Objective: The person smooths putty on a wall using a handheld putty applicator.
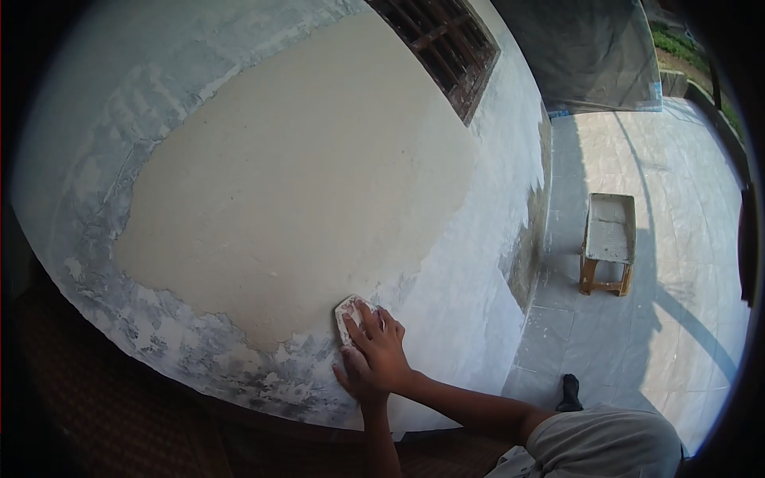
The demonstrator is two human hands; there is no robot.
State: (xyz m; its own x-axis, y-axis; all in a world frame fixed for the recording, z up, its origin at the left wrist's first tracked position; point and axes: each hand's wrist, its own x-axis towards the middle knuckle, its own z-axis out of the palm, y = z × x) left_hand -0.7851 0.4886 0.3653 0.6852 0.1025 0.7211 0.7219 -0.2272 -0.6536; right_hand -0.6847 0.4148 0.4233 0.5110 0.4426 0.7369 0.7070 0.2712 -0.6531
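Note:
A flat, pale, plaster-smeared tool lies against the wall at the lower edge of a beige patch. My right hand holds it, with the fingers spread over its face. Just below and partly behind, my left hand is at the tool's lower end. It is closed against the tool, though its fingers are partly hidden by my right hand. Mottled grey and white wall surrounds the beige patch.
A barred window is at the top. On the tiled floor to the right, a tray of whitish material rests on a brown stool. A grey sheet hangs behind. My knee and dark-covered foot show below.

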